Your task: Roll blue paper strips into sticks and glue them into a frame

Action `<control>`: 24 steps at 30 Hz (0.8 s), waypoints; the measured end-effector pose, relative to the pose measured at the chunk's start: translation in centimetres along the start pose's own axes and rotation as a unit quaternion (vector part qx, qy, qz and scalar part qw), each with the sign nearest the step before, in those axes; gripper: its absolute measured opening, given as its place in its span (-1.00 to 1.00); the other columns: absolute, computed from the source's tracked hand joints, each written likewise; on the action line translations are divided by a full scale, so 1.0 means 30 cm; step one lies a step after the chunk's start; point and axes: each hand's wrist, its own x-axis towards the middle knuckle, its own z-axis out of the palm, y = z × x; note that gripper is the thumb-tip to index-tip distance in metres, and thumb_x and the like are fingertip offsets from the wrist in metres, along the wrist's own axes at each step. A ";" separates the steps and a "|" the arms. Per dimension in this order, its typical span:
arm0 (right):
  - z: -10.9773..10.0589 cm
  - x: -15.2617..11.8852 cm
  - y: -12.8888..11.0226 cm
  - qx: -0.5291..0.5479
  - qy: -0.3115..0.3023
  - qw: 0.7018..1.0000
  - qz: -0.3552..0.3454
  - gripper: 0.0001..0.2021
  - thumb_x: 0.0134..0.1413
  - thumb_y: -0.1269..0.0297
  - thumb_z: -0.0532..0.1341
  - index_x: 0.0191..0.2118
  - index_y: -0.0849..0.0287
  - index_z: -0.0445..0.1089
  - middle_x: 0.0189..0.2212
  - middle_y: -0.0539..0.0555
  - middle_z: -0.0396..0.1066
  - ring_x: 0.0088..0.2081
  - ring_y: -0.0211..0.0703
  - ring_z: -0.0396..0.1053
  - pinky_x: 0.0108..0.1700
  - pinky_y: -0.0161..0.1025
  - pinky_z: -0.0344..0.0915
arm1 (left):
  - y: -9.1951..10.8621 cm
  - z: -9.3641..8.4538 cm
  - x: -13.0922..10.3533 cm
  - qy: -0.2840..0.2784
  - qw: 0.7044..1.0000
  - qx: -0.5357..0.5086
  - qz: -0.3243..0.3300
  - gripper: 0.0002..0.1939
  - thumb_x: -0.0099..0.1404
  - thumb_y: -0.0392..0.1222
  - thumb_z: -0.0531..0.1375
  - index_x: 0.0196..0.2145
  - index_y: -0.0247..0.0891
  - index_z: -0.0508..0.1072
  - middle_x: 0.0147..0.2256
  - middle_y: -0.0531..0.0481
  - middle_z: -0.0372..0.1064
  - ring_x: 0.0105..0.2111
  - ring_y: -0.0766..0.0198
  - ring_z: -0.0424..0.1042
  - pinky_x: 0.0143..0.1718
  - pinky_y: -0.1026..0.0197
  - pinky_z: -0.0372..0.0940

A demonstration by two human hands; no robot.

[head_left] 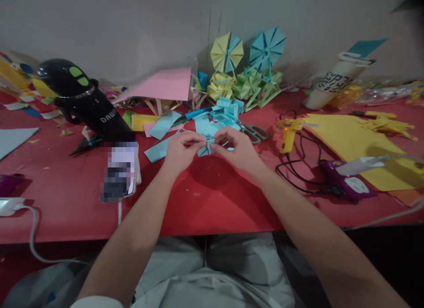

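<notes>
Folded blue paper point(208, 149) is pinched by the left hand point(183, 150) and right hand point(234, 145), 1 on each side, over the red table point(205, 202), near grey scissors point(253, 130).

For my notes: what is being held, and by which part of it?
The left hand and right hand pinch a small blue paper piece by its opposite sides.

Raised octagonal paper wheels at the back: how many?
2. One yellow-and-blue wheel above the yellow folded paper, one blue wheel to its right above the green folded paper. More could be hidden in the clutter behind.
</notes>
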 end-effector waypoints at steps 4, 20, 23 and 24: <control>-0.002 0.003 -0.008 -0.016 -0.016 1.000 -0.014 -0.77 0.16 0.03 0.28 -0.26 0.09 0.44 -0.37 0.03 0.45 -0.33 -0.18 0.39 -0.29 -0.21 0.36 | 0.005 0.008 -0.003 -0.015 1.000 -0.005 0.004 -0.84 0.18 -0.06 0.36 -0.45 -0.19 0.62 -0.33 -0.07 0.59 -0.28 0.19 0.54 -0.24 0.18 0.42; -0.027 0.011 -0.018 -0.017 -0.004 0.999 -0.026 -0.72 0.16 -0.04 0.29 -0.27 0.08 0.49 -0.35 0.05 0.43 -0.31 -0.17 0.36 -0.30 -0.21 0.34 | 0.019 -0.005 -0.003 0.006 1.000 0.011 -0.021 -0.93 0.18 -0.18 0.32 -0.40 -0.21 0.59 -0.37 -0.01 0.58 -0.33 0.21 0.52 -0.27 0.20 0.41; -0.028 0.011 -0.015 -0.031 -0.007 0.999 -0.034 -0.76 0.19 0.02 0.28 -0.30 0.08 0.50 -0.35 0.05 0.44 -0.28 -0.15 0.37 -0.27 -0.19 0.34 | 0.018 0.004 -0.008 -0.006 1.000 0.006 -0.020 -0.93 0.19 -0.19 0.28 -0.38 -0.22 0.54 -0.36 -0.01 0.56 -0.33 0.22 0.51 -0.27 0.20 0.40; -0.028 0.011 -0.013 -0.036 -0.007 0.999 -0.036 -0.78 0.21 0.05 0.27 -0.31 0.08 0.49 -0.35 0.05 0.44 -0.28 -0.15 0.38 -0.26 -0.19 0.34 | 0.019 0.007 -0.010 -0.011 1.000 0.008 -0.019 -0.93 0.19 -0.20 0.27 -0.38 -0.22 0.53 -0.35 -0.01 0.55 -0.33 0.23 0.50 -0.27 0.21 0.39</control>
